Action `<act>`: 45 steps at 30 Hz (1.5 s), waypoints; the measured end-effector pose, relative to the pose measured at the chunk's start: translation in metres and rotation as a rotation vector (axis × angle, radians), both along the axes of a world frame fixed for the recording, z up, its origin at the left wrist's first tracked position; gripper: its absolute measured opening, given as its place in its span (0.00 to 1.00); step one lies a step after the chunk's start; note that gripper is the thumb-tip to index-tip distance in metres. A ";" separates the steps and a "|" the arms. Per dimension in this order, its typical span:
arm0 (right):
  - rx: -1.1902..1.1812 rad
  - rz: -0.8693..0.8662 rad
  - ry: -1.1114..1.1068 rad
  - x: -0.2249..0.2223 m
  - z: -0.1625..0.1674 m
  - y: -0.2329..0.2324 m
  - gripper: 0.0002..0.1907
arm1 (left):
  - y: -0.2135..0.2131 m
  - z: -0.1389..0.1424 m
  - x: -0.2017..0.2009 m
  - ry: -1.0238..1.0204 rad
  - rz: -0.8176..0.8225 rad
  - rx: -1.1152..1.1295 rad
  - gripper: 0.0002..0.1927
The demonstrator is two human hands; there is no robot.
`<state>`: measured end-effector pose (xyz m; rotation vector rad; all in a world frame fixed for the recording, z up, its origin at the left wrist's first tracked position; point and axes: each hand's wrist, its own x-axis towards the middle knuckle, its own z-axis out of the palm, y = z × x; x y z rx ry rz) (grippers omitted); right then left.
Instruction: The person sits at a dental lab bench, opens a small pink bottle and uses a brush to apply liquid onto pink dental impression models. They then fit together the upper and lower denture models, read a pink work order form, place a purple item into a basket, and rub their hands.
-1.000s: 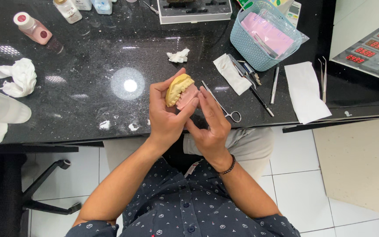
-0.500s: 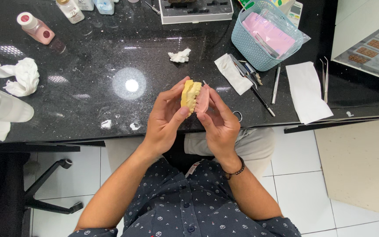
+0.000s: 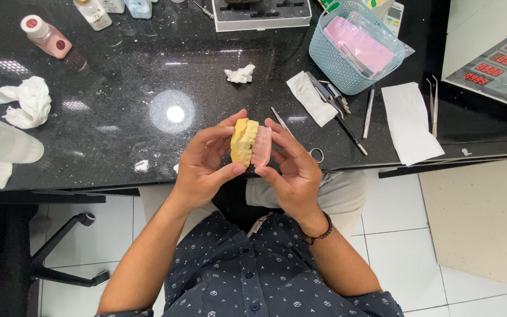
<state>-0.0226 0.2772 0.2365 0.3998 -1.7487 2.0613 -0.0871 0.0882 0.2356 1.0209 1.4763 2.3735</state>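
Item: yellow tooth cast (image 3: pixel 243 141) w/ pink denture (image 3: pixel 262 147), held above surface (image 3: pixel 148 70) edge. Left hand (image 3: pixel 206 167) pinches cast; right hand (image 3: pixel 291 170) pinches denture. Prob. rigid, brittle, light; I grip by outer sides.

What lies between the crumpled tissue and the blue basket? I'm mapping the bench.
In the head view, a folded white cloth lies between the crumpled tissue and blue basket.

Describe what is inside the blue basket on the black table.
The blue basket holds a clear plastic bag of pink sheets. Whatever lies beneath the bag, at the basket's bottom, is covered and cannot be seen.
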 end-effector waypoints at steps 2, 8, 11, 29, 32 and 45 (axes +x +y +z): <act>0.032 0.002 0.018 0.000 0.003 -0.002 0.31 | -0.003 0.002 0.001 0.008 0.016 -0.020 0.29; 0.085 -0.012 0.027 0.003 0.012 -0.008 0.30 | -0.011 0.004 0.001 0.017 0.008 -0.018 0.29; 0.171 -0.050 0.046 0.003 0.015 -0.008 0.29 | -0.013 0.004 0.002 0.032 0.007 -0.014 0.26; 0.587 -0.173 0.371 0.009 0.013 -0.012 0.29 | -0.023 0.036 0.023 -0.148 -0.047 -0.057 0.26; 0.656 -0.187 0.404 0.013 0.015 -0.013 0.27 | -0.024 0.033 0.025 -0.178 -0.099 0.047 0.23; 0.633 -0.301 0.383 0.011 0.015 -0.030 0.24 | -0.016 0.021 0.034 -0.180 0.034 0.150 0.22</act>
